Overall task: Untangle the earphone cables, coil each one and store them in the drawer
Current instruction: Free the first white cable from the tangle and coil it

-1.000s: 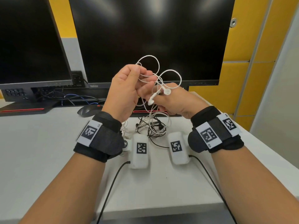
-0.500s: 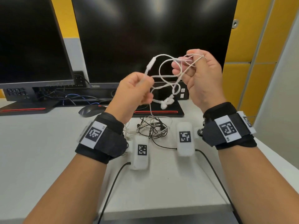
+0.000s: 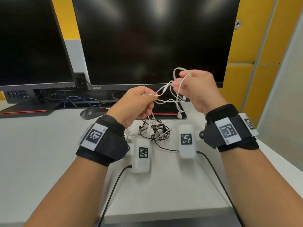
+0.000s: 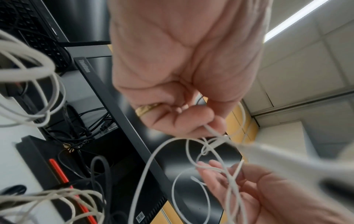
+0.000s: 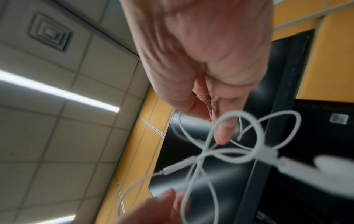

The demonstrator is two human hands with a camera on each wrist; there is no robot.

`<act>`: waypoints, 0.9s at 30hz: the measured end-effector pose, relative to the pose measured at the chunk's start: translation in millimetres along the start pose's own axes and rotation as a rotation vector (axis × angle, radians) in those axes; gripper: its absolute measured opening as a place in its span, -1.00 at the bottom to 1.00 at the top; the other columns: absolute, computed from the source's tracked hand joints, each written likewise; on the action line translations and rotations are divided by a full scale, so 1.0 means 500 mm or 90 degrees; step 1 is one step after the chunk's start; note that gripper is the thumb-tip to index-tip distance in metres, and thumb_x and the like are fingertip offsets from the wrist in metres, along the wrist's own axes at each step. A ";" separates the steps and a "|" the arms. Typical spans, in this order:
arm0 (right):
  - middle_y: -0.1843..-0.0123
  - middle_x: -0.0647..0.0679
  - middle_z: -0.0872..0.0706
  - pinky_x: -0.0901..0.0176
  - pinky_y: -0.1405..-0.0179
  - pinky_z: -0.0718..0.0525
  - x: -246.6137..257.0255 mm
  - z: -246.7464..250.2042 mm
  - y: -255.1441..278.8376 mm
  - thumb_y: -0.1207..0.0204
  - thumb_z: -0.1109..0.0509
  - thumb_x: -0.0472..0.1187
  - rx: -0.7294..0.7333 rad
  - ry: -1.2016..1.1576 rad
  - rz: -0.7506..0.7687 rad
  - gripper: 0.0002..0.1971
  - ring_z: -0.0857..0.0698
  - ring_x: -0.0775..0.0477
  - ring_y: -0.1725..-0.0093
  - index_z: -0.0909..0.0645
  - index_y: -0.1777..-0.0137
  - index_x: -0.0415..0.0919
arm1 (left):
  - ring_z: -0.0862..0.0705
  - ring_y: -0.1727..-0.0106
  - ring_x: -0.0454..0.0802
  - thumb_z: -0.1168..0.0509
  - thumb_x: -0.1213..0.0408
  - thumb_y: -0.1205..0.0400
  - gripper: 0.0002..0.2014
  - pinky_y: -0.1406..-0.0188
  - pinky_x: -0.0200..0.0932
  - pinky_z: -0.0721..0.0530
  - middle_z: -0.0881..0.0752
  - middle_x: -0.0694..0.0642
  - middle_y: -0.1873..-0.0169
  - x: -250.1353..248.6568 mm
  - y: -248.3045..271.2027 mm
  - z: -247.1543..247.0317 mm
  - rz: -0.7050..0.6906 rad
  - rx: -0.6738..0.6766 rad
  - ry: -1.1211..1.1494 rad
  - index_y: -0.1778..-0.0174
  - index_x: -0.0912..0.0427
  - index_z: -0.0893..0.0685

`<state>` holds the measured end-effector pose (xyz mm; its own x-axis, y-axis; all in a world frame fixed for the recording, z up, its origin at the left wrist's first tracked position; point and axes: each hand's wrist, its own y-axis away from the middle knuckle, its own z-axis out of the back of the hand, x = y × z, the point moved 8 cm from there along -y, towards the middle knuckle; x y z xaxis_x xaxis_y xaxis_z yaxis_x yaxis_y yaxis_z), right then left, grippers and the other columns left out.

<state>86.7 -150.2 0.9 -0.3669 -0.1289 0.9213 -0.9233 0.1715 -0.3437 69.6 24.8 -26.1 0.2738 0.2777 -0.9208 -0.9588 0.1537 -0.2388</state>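
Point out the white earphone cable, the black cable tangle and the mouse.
white earphone cable (image 3: 165, 89): head view, inline remote.
black cable tangle (image 3: 159, 133): head view, middle of heap.
mouse (image 3: 91, 112): head view, its back.

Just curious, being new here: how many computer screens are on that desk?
2. The larger monitor stands straight ahead behind the raised hands; the second monitor stands to its left, cut off by the picture's edge. Others may lie out of view.

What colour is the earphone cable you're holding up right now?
White: the earphone cable stretched between both hands. Clearest in the head view, against the dark monitor.
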 end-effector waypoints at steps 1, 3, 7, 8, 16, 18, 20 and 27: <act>0.10 -0.20 -0.73 0.19 0.08 -0.81 -0.005 -0.003 0.000 -0.57 -0.28 -0.53 0.006 0.041 -0.005 -0.76 -0.84 -0.06 0.10 -0.61 -0.16 -0.33 | -0.51 0.57 -0.18 -0.21 0.27 -0.70 -0.89 0.60 -0.34 -0.46 -0.57 -0.04 0.51 -0.001 -0.001 0.004 0.000 -0.014 0.016 0.10 0.13 -0.62; 0.16 -0.19 -0.72 0.25 0.17 -0.80 -0.012 -0.008 -0.001 -0.59 -0.24 -0.49 0.020 0.074 -0.019 -0.82 -0.82 -0.05 0.16 -0.63 0.00 -0.28 | -0.50 0.57 -0.17 -0.21 0.26 -0.70 -0.90 0.61 -0.32 -0.43 -0.57 -0.06 0.53 -0.003 -0.003 0.014 -0.006 -0.043 0.039 0.08 0.13 -0.61; 0.05 -0.29 -0.77 0.13 0.10 -0.82 -0.020 -0.004 -0.011 -0.58 -0.29 -0.45 0.031 0.091 -0.044 -0.83 -0.84 -0.15 0.09 -0.68 -0.06 -0.34 | -0.53 0.48 -0.16 -0.26 0.24 -0.66 -0.93 0.47 -0.27 -0.48 -0.58 -0.05 0.42 -0.004 -0.005 0.024 -0.013 -0.051 0.044 0.08 0.09 -0.65; 0.01 -0.28 -0.79 0.08 0.02 -0.82 -0.019 -0.007 -0.011 -0.57 -0.31 -0.46 0.046 0.098 -0.036 -0.81 -0.84 -0.13 0.06 -0.69 -0.10 -0.32 | -0.57 0.42 -0.15 -0.28 0.22 -0.65 -0.92 0.35 -0.22 -0.53 -0.61 -0.05 0.37 -0.004 -0.004 0.017 -0.006 -0.035 0.052 0.03 0.08 -0.66; -0.02 -0.18 -0.83 0.16 -0.10 -0.77 0.005 -0.068 0.028 -0.59 -0.35 -0.41 0.254 0.091 0.040 -0.83 -0.83 -0.07 -0.04 -0.70 -0.10 -0.23 | -0.58 -0.17 -0.14 -0.23 -0.07 -0.67 -0.76 -0.02 -0.12 -0.52 -0.61 -0.07 -0.16 -0.001 -0.004 0.016 0.014 -0.070 0.022 -0.17 -0.08 -0.56; 0.01 -0.16 -0.84 0.18 -0.08 -0.77 0.009 -0.074 0.034 -0.57 -0.37 -0.41 0.275 0.084 0.040 -0.84 -0.83 -0.08 -0.03 -0.72 -0.06 -0.24 | -0.61 -0.16 -0.15 -0.32 -0.04 -0.63 -0.76 0.01 -0.16 -0.53 -0.65 -0.07 -0.13 0.001 -0.005 0.016 -0.002 -0.069 0.008 -0.17 -0.10 -0.56; 0.04 -0.15 -0.84 0.16 -0.07 -0.77 0.013 -0.075 0.038 -0.57 -0.34 -0.44 0.279 0.076 0.045 -0.83 -0.84 -0.09 -0.01 -0.72 -0.05 -0.25 | -0.69 -0.08 -0.14 -0.37 0.06 -0.62 -0.80 -0.04 -0.12 -0.59 -0.73 -0.03 -0.05 0.002 -0.007 0.015 -0.010 -0.062 -0.002 -0.14 -0.07 -0.59; 0.08 -0.17 -0.82 0.07 -0.05 -0.78 -0.002 -0.035 0.007 -0.55 -0.30 -0.52 0.162 0.215 0.026 -0.73 -0.83 -0.12 0.04 -0.75 0.04 -0.19 | -0.74 0.29 -0.15 -0.30 0.27 -0.69 -0.89 0.23 -0.25 -0.71 -0.77 0.02 0.31 -0.001 -0.006 0.021 -0.034 -0.072 0.089 0.06 0.16 -0.72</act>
<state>85.6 -132.6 2.1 -0.3845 0.2080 0.8994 -0.9231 -0.0823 -0.3756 73.2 34.2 -21.8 0.3187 0.1370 -0.9379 -0.9478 0.0545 -0.3141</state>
